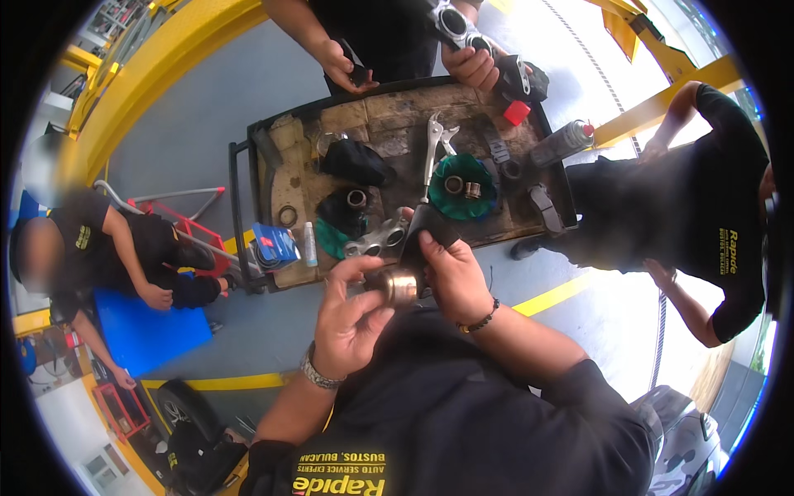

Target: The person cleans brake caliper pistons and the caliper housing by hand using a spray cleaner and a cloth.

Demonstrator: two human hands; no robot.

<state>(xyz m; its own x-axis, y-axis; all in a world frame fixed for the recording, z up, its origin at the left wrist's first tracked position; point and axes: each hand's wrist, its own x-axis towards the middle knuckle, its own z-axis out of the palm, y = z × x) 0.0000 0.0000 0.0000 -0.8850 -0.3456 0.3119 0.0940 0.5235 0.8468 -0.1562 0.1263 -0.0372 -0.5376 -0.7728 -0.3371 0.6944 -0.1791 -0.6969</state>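
My left hand (346, 318) has its fingers curled round a shiny cylindrical brake piston (403, 286), held in front of my chest at the near edge of the work table. Right beside it, my right hand (459, 285) is closed with the thumb on top of a black sheet (428, 238), whose lower part lies close to the piston. Whether the sheet touches the piston I cannot tell. Just beyond my hands a metal brake caliper (376, 240) lies on the table edge, partly hidden by the sheet.
On the cardboard-covered table (331, 124) are a green bowl (484, 208) with pistons, locking pliers (432, 149), a black cloth (356, 161), a tube (310, 244) and a spray can (562, 145). Across it, a co-worker's hand (473, 68) holds a caliper. Other people are at left and right.
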